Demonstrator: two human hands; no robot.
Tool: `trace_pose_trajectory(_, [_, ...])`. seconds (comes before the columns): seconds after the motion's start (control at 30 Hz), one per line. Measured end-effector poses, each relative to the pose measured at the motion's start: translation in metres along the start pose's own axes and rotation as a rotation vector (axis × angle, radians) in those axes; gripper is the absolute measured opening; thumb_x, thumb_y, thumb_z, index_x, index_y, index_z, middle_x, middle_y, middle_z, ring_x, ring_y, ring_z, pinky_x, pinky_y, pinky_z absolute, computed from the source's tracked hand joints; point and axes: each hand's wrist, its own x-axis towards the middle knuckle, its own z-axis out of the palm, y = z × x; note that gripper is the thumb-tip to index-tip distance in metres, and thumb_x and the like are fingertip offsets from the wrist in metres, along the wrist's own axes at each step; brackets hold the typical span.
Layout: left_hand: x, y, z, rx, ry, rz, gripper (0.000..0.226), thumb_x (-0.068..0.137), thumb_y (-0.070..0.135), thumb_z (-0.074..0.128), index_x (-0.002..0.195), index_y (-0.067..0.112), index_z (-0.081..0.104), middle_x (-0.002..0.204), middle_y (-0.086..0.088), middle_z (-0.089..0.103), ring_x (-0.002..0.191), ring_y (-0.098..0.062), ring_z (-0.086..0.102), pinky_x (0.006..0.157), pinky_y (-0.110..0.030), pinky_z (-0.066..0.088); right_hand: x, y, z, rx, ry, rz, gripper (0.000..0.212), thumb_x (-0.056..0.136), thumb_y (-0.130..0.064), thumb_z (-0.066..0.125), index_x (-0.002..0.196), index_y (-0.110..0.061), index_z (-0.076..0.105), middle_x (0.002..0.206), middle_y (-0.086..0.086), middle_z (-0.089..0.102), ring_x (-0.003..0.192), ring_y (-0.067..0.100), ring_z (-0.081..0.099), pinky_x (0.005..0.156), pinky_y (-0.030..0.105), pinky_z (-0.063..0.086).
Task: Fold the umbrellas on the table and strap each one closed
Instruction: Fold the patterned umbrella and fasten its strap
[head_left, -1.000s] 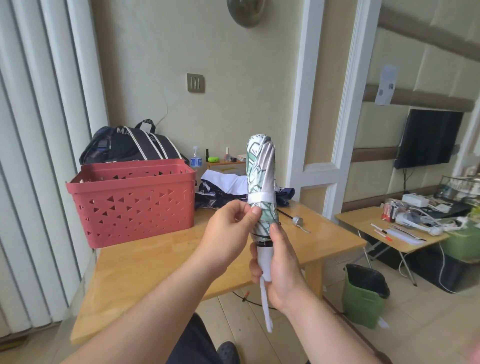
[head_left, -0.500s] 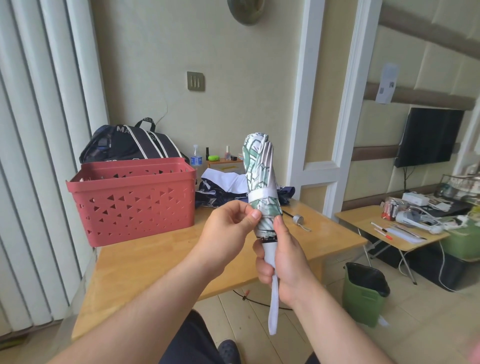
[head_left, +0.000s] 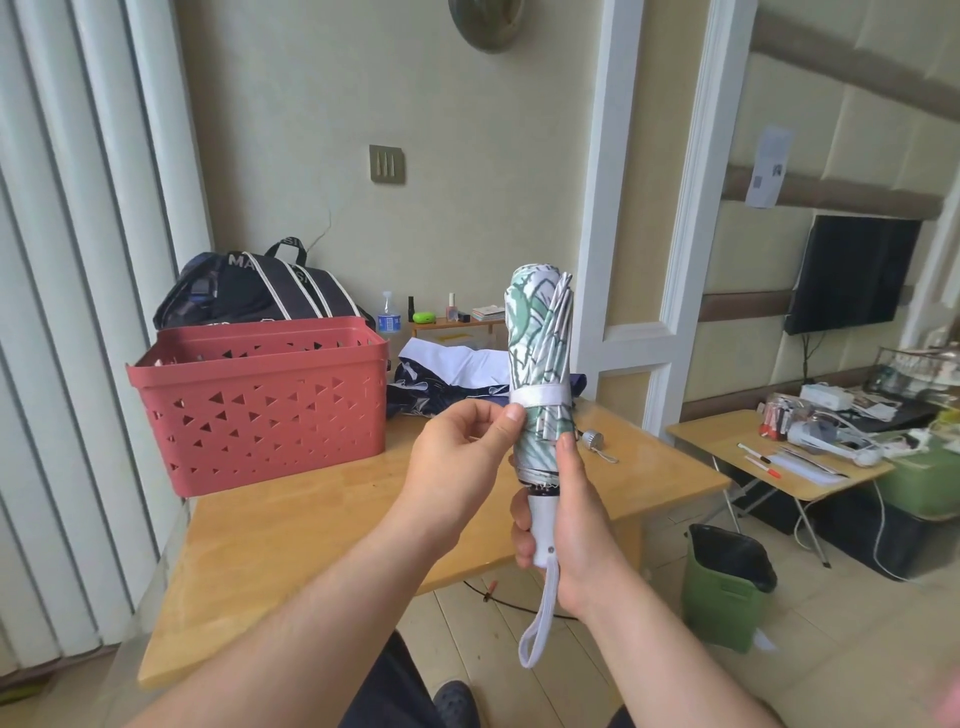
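Gripping umbrella (head_left: 540, 353) upright; bag (head_left: 260, 291) lettering reads "MA"

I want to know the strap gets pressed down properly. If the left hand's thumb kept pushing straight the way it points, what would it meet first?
The left hand points its thumb right, at the white strap round the folded umbrella. It already seems to touch the strap's end, so it would press into that.

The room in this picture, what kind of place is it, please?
Probably a lived-in room at home: a wall-mounted television, cosmetics bottles on a small shelf, and a sports bag behind a red basket on the wooden table.
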Motion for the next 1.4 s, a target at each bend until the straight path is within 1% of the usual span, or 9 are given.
trace_pose_trajectory(0.13, [0.001,-0.006,-0.001,0.115,0.033,0.032,0.021,0.095,0.045,0.072,0.089,0.024,0.073,0.076,0.012,0.069,0.07,-0.003,0.059,0.074,-0.032,0.052,-0.002,0.003,0.003,-0.103,0.13,-0.127,0.053,0.101,-0.065,0.045,0.101,-0.017,0.066,0.064,0.012,0.052,0.049,0.023,0.046,0.045,0.029,0.04])
trace_pose_trajectory(0.3, [-0.001,-0.011,-0.003,0.341,0.122,0.124,0.018,0.096,0.051,0.067,0.089,0.035,0.072,0.083,0.018,0.073,0.075,0.001,0.065,0.072,-0.032,0.056,-0.002,0.009,0.003,-0.216,0.221,-0.293,0.035,0.097,-0.064,0.055,0.093,-0.032,0.068,0.062,0.004,0.055,0.051,0.021,0.051,0.049,0.035,0.045])
trace_pose_trajectory(0.47, [0.0,-0.013,-0.005,0.377,0.13,0.128,0.02,0.095,0.053,0.067,0.086,0.035,0.071,0.083,0.02,0.073,0.076,-0.001,0.066,0.071,-0.034,0.057,-0.002,0.012,0.003,-0.281,0.267,-0.35,0.05,0.082,-0.078,0.054,0.094,-0.032,0.067,0.059,-0.001,0.058,0.049,0.02,0.053,0.052,0.039,0.047])
trace_pose_trajectory(0.57, [0.0,-0.014,-0.003,0.279,0.106,0.09,0.019,0.096,0.046,0.068,0.086,0.03,0.07,0.079,0.016,0.071,0.07,-0.004,0.063,0.07,-0.032,0.053,-0.002,0.014,0.003,-0.29,0.273,-0.361,0.048,0.085,-0.077,0.055,0.093,-0.032,0.067,0.058,-0.002,0.058,0.05,0.019,0.053,0.052,0.039,0.046])
trace_pose_trajectory(0.67, [-0.003,-0.012,0.0,0.084,-0.015,0.045,0.018,0.102,0.033,0.064,0.089,0.022,0.069,0.073,0.013,0.066,0.067,-0.006,0.056,0.066,-0.025,0.048,-0.003,0.014,0.004,-0.237,0.243,-0.307,0.039,0.099,-0.063,0.054,0.093,-0.027,0.068,0.06,0.003,0.055,0.049,0.022,0.049,0.048,0.037,0.044])
trace_pose_trajectory(0.8, [-0.004,-0.006,0.0,-0.114,-0.128,-0.02,0.019,0.103,0.026,0.063,0.087,0.017,0.068,0.067,0.013,0.058,0.065,-0.008,0.047,0.062,-0.018,0.04,-0.002,0.008,0.005,-0.141,0.219,-0.182,0.054,0.103,-0.061,0.046,0.095,-0.012,0.069,0.062,0.014,0.052,0.045,0.024,0.044,0.043,0.03,0.038])
trace_pose_trajectory(0.97, [-0.006,-0.005,0.002,-0.049,-0.136,0.041,0.018,0.101,0.027,0.068,0.086,0.017,0.068,0.07,0.01,0.061,0.067,-0.011,0.05,0.061,-0.019,0.043,-0.002,-0.001,0.003,-0.052,0.187,-0.097,0.06,0.103,-0.061,0.046,0.099,-0.004,0.067,0.061,0.014,0.051,0.042,0.022,0.04,0.041,0.025,0.033])
trace_pose_trajectory(1.13, [-0.005,-0.002,-0.003,-0.007,-0.148,0.039,0.022,0.102,0.025,0.066,0.089,0.008,0.068,0.07,0.009,0.061,0.064,-0.008,0.048,0.06,-0.017,0.041,-0.002,-0.005,-0.002,-0.056,0.084,0.004,0.059,0.101,-0.066,0.045,0.097,-0.012,0.068,0.058,0.01,0.049,0.042,0.021,0.04,0.044,0.026,0.033])
trace_pose_trajectory(1.4, [-0.005,0.0,-0.003,-0.385,-0.169,-0.293,0.009,0.097,0.025,0.069,0.088,0.025,0.07,0.071,0.01,0.057,0.061,-0.008,0.045,0.065,-0.031,0.033,-0.002,-0.006,-0.008,-0.035,-0.059,0.069,0.059,0.098,-0.072,0.043,0.095,-0.019,0.07,0.058,0.008,0.048,0.042,0.019,0.038,0.042,0.023,0.03])
